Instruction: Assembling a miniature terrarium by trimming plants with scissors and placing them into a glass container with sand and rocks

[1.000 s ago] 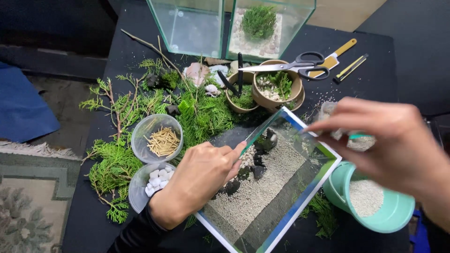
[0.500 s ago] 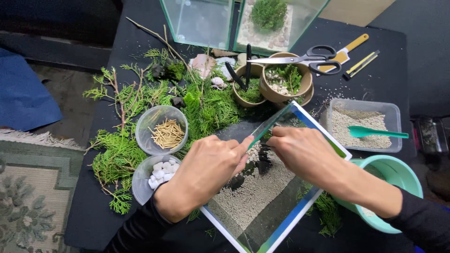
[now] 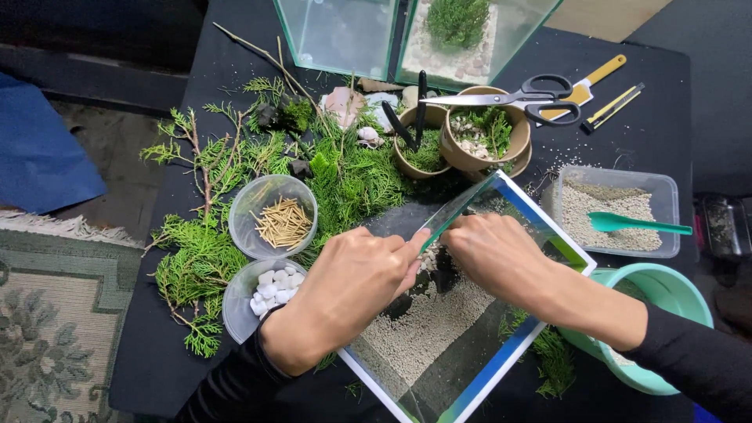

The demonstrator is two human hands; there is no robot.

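Glass tank (image 3: 470,329) sits bottom centre of frame, gravel inside. Left hand (image 3: 348,290) grips its near rim, fingers curled. Right hand (image 3: 501,258) reaches inside, fingers bunched over dark stones (image 3: 439,270); grip unclear.

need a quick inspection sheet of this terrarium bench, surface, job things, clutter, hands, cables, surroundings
surface: black table, grit spilled near the sand tub.
job's things: tilted glass tank holding pale sand and dark stones.
clutter: green cuttings, cup of sticks, cup of white pebbles, scissors across brown bowls, green scoop, teal bucket.
hands: left hand on the tank's rim; right hand reaching inside; what it grips is hidden.
cables: nothing seen.
surroundings: patterned rug, two glass tanks behind.
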